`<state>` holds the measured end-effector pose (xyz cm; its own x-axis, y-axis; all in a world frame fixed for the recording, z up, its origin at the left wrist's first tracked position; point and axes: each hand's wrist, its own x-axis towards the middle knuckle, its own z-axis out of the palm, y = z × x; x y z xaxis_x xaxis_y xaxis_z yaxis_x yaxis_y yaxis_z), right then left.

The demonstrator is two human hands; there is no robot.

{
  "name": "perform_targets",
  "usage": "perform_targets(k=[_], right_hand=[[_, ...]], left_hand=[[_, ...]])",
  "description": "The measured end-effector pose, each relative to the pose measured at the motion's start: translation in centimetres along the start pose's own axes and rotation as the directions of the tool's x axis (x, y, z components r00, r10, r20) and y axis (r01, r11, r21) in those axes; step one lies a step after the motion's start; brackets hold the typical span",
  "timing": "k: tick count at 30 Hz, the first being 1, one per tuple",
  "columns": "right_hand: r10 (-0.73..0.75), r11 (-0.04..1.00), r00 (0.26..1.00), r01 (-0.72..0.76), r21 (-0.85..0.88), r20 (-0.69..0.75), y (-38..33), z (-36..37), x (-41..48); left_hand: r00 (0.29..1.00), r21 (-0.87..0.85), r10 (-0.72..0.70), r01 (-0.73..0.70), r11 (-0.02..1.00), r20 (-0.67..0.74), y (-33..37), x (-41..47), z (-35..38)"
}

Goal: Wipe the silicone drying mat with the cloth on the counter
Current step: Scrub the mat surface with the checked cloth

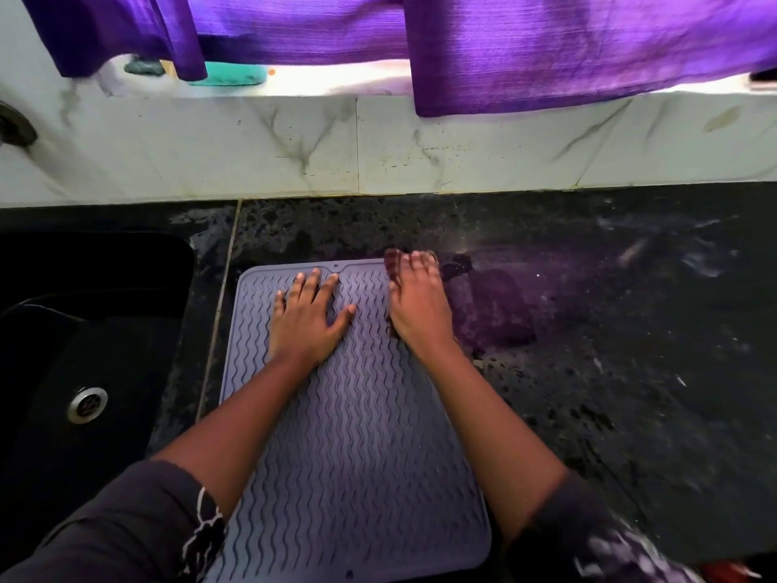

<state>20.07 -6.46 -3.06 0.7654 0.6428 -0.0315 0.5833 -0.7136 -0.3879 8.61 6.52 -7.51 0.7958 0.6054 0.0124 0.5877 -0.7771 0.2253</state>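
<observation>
A grey silicone drying mat (357,435) with wavy ridges lies on the dark counter, straight in front of me. My left hand (309,315) rests flat on its far left part, fingers spread, holding nothing. My right hand (418,302) presses down on a dark purple cloth (492,309) at the mat's far right corner. Most of the cloth spreads to the right of the hand, onto the counter; a dark strip of it shows at the hand's left edge.
A black sink (84,351) with a metal drain (87,404) sits left of the mat. The black speckled counter (630,351) runs to the right, wet in patches. A marble-tiled wall (378,145) stands behind, with purple curtains (546,48) hanging over the ledge.
</observation>
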Motion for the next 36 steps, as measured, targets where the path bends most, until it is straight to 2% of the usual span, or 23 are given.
perform_targets(k=[2,4,9,12,18,21,26,29,31,33,34,36], right_hand=[[0.002,0.994,0.996,0.008,-0.110,0.093,0.0,1.3,1.3],[0.010,0.990,0.991,0.009,-0.142,0.135,0.2,1.8,1.7],[-0.029,0.981,0.994,0.048,-0.188,0.102,0.6,1.4,-1.5],[-0.013,0.979,0.990,0.041,-0.202,0.141,1.1,1.3,-4.0],[-0.009,0.972,0.983,0.051,-0.229,0.184,0.8,1.2,-2.4],[0.006,0.987,0.980,0.026,-0.157,0.200,0.7,1.0,-0.8],[0.030,0.986,0.986,-0.002,-0.166,0.163,-0.3,1.0,-0.5],[-0.025,0.980,0.991,0.050,-0.193,0.131,0.1,0.5,-3.0],[-0.015,0.995,0.985,0.032,-0.098,0.170,1.0,-0.7,-4.6],[0.083,0.993,0.979,-0.097,0.065,0.187,1.1,-1.9,-4.4],[0.120,0.980,0.983,-0.140,0.145,0.139,0.9,-2.4,-3.5],[0.094,0.978,0.995,-0.095,0.186,0.010,0.4,-1.9,-1.3]], left_hand=[[1.000,0.001,0.000,0.000,1.000,-0.005,0.0,0.0,0.0],[1.000,-0.005,-0.004,0.004,1.000,-0.011,0.0,0.1,0.0],[1.000,-0.020,-0.003,0.003,1.000,-0.019,0.2,0.0,0.0],[1.000,-0.001,-0.003,0.003,1.000,-0.017,0.1,0.0,0.0],[1.000,0.019,0.001,-0.001,1.000,-0.005,0.1,-0.1,0.0],[1.000,0.020,0.004,-0.004,1.000,0.003,0.2,-0.3,0.0],[1.000,0.018,-0.001,0.001,1.000,0.020,0.2,-0.3,-0.1],[1.000,0.020,-0.004,0.003,1.000,0.016,0.2,-0.2,-0.1],[1.000,0.021,-0.004,0.003,1.000,0.017,0.1,-0.2,-0.1],[1.000,0.025,0.001,-0.001,1.000,0.011,0.1,-0.2,0.0],[1.000,0.022,0.001,-0.001,1.000,0.011,0.1,-0.2,0.0],[1.000,0.016,-0.004,0.004,1.000,0.014,0.0,-0.1,0.0]])
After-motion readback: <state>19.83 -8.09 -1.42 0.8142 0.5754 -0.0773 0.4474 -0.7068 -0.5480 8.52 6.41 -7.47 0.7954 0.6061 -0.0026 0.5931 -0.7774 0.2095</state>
